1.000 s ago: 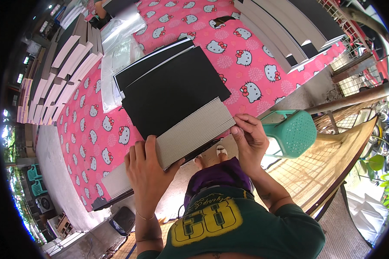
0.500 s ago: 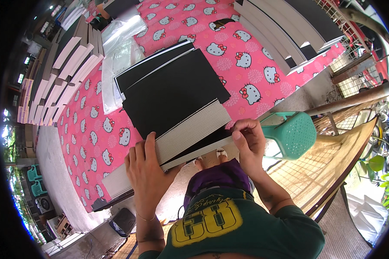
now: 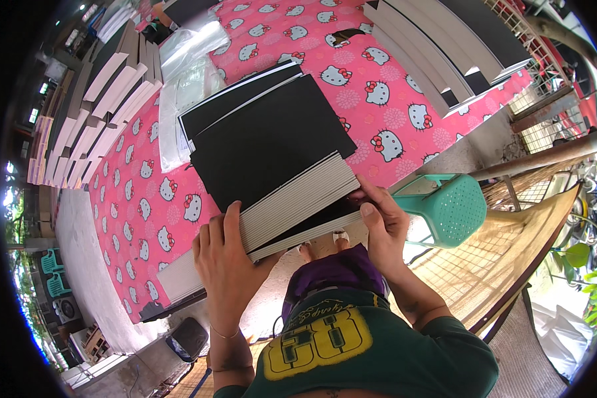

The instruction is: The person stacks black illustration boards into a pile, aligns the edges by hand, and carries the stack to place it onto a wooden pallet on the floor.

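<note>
A thick stack of black-covered boards (image 3: 272, 132) with layered pale grey edges lies at the near edge of the table. A dark gap splits its near side: a thick upper bundle (image 3: 305, 199) and a thinner lower bundle (image 3: 322, 230). My left hand (image 3: 229, 255) grips the left end of the stack, fingers on top and thumb along the near edge. At the right corner my right hand (image 3: 386, 229) has its fingertips at the gap and its thumb on the lower bundle's end. Part of its fingers is hidden behind the boards.
A pink patterned cloth (image 3: 298, 33) covers the table. Grey-edged stacks (image 3: 119, 79) stand at the left, with more black-topped boards (image 3: 444, 46) at the far right. Clear plastic sheets (image 3: 182, 86) lie behind the stack. A green stool (image 3: 448, 209) stands on the right.
My right hand's curled fingers have stretched out and moved toward the upper bundle's right corner. My left hand keeps its place on the stack.
</note>
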